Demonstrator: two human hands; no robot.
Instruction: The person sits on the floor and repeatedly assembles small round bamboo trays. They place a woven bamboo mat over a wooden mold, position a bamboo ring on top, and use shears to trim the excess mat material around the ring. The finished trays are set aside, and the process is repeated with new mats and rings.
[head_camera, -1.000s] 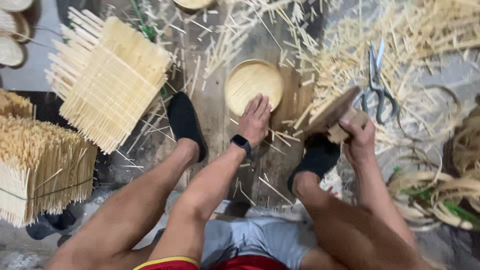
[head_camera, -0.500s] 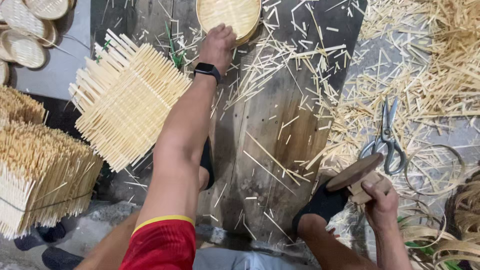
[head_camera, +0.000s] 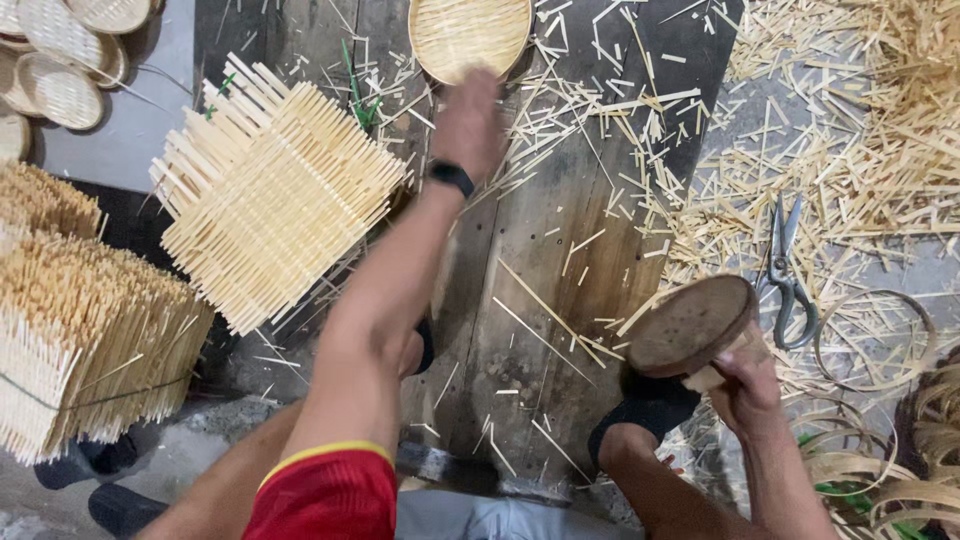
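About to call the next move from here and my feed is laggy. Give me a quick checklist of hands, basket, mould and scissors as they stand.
1. Left hand on the round woven basket: ok, fingers at its near rim; firm grasp: cannot tell, blurred.
2. Right hand holding the round wooden block: ok.
3. Scissors away from both hands: ok, lying on the scraps.
4. Plank free of offcuts: not ok.
5. Woven square mat within sight: ok, lying left of the arm.

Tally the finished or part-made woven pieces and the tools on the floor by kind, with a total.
Round woven trays in the stack at top left: 5 visible
Round woven tray by the left hand: 1
Square woven mats: 1 stack, count unclear
Scissors: 1
Round wooden block in the right hand: 1
Total: 9
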